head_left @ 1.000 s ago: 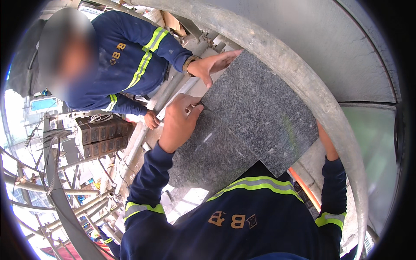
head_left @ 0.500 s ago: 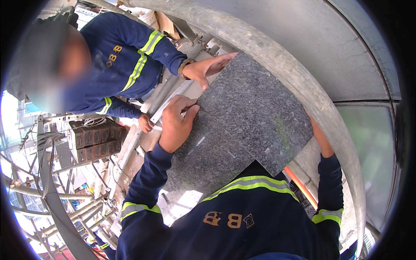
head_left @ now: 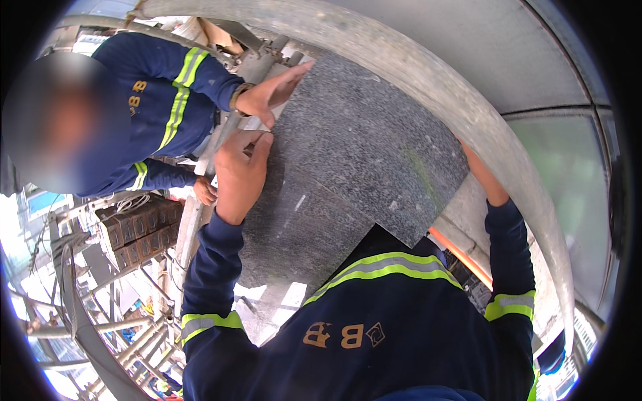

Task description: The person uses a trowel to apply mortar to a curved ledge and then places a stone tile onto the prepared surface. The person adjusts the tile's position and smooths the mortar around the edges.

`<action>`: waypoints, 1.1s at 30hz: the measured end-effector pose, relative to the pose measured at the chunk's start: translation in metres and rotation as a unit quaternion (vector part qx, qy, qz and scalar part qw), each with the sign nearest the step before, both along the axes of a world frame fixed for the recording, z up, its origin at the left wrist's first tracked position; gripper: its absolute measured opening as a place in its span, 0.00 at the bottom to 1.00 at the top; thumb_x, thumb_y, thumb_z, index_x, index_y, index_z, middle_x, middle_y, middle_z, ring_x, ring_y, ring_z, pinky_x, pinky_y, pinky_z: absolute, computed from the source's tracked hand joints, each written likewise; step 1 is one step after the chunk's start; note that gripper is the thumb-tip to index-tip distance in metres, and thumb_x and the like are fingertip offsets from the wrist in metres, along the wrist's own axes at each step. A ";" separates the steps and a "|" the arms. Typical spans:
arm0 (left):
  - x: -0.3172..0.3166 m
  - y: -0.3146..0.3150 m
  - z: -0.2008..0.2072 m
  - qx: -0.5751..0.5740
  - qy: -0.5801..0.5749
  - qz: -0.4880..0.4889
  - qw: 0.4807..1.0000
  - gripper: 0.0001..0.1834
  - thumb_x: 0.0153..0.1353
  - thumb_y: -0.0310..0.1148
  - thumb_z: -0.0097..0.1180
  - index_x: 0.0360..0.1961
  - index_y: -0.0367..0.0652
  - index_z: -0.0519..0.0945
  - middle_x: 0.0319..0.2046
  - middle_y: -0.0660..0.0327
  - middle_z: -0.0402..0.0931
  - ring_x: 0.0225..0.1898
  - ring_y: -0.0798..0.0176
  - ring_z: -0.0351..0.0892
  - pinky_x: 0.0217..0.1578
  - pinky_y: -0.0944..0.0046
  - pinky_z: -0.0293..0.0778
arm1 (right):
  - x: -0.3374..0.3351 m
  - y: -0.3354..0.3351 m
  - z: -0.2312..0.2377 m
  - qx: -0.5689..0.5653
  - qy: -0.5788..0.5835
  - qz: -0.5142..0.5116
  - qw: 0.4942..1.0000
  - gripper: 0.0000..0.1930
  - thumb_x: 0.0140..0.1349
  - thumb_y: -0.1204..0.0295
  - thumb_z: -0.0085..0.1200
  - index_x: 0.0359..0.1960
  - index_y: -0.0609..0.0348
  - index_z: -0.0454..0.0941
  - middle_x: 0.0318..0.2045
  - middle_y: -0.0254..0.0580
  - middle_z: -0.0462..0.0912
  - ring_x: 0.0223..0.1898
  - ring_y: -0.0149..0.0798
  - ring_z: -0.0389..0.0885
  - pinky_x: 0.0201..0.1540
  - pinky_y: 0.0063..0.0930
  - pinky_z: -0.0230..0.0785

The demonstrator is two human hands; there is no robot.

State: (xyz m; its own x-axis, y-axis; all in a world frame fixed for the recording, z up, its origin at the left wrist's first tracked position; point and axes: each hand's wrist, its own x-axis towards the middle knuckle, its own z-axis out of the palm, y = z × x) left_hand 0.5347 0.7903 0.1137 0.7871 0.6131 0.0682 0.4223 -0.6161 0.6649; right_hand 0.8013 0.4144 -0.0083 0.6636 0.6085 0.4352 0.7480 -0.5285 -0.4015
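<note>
A dark grey speckled stone slab [head_left: 364, 127] lies tilted in front of me, with a faint greenish streak toward its right side. A second dark slab [head_left: 301, 234] shows below it, nearer my body. My left hand [head_left: 242, 175] is closed at the upper slab's left edge, thumb and fingertips pinched together against it. At the right edge, my right hand [head_left: 473, 160] reaches the upper slab; its fingers are hidden by the slab and a curved pipe. A co-worker's hand [head_left: 277, 93], fingers extended, touches the slab's far left edge.
A thick grey pipe [head_left: 428, 77] arcs over the slab's far and right sides, before a grey wall panel [head_left: 535, 60]. The co-worker [head_left: 180, 100] stands at left. Stacked brown blocks [head_left: 140, 227] and scaffold tubes [head_left: 127, 327] lie lower left. An orange bar [head_left: 461, 257] runs near my right forearm.
The slab and my left hand sit further left and slightly higher in the picture, as does the co-worker; the view itself has shifted. My left hand remains at the slab's edge.
</note>
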 end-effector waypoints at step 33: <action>0.033 -0.021 -0.001 0.154 0.019 -0.045 0.987 0.17 0.64 0.37 0.63 0.37 0.29 0.84 0.38 0.37 0.80 0.42 0.36 0.82 0.46 0.45 0.78 | 0.042 -0.041 0.003 -0.037 0.090 0.002 0.995 0.24 0.69 0.58 0.65 0.58 0.62 0.82 0.58 0.45 0.85 0.61 0.42 0.80 0.64 0.35 0.68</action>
State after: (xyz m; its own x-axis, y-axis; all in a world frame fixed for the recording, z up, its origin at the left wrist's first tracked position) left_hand 0.5679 0.7698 0.1125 0.8430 0.4956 0.2092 0.3782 -0.8226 0.4245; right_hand 0.8435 0.3738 -0.0050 0.7245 0.6364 0.2647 0.6696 -0.5590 -0.4890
